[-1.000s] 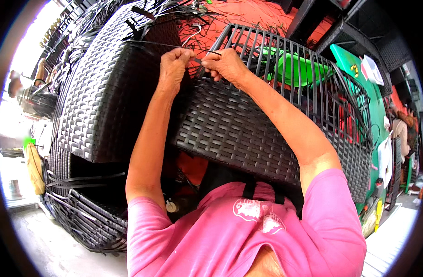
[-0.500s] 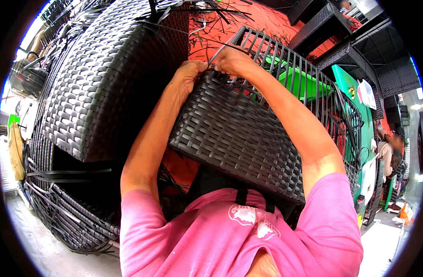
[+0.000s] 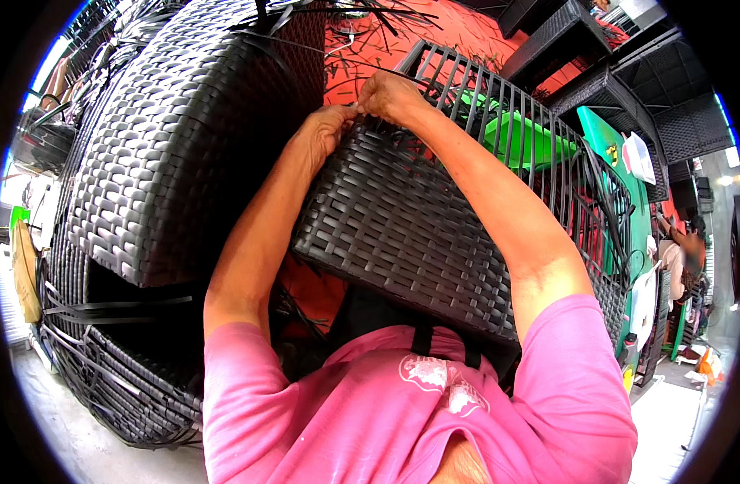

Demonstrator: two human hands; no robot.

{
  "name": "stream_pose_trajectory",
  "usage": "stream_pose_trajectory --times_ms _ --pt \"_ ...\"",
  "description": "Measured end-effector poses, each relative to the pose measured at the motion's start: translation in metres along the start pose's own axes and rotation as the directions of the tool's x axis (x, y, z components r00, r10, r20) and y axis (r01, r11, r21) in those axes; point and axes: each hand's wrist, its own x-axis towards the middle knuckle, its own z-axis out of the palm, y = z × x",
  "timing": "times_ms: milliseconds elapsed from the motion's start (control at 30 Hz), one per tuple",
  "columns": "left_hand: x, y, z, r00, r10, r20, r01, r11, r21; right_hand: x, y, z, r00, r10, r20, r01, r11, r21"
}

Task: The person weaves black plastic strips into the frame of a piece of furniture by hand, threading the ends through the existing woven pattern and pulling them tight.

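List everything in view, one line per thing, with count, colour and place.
woven panel: one, black, centre, under both hands, its far part a frame of bare bars
bare bars: many, black, upper centre right, beyond the hands
wicker piece: one, dark grey, large and rounded, left
loose strands: several, black, lower left, around a part-woven frame
green object: one, bright green, behind the bars
red wall: one, red-orange, top centre
stacked furniture: several pieces, black, upper right
other person: one, far right edge
pink shirt: one, pink, bottom centre
left hand: on the panel's top edge, fingers curled
right hand: on the panel's top edge, pinching at the weave
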Motion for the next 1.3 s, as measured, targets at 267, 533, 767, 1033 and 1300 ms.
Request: stream_pose_trajectory --times_ms 267,533,767,1033,1300 --pt "-0.012 0.013 -0.006 0.775 0.131 -0.618 -0.354 0.901 -0.252 -0.004 0.001 -0.001 0.945 -0.135 -0.299 0.018 0.932 -0.363" --pt "-0.056 0.027 0.009 0.736 0.553 -0.391 -0.677 0.592 -0.437 0.010 -0.047 -0.008 0.932 -0.300 0.204 0.347 0.901 -0.261" --pt "-0.115 0.026 0.053 0.820 0.562 -0.107 -0.555 0.827 0.096 0.078 -0.085 0.068 0.928 -0.302 -0.217 0.288 0.953 -0.091" --pt "-0.051 0.007 -0.032 0.854 0.504 -0.128 -0.404 0.798 0.446 -0.145 -0.052 -0.010 0.918 -0.356 -0.176 0.307 0.917 -0.255" --pt "-0.019 -0.028 -0.088 0.960 0.229 -0.161 -0.109 0.836 0.538 -0.341 0.027 -0.048 0.942 -0.073 -0.326 -0.087 0.888 -0.451"
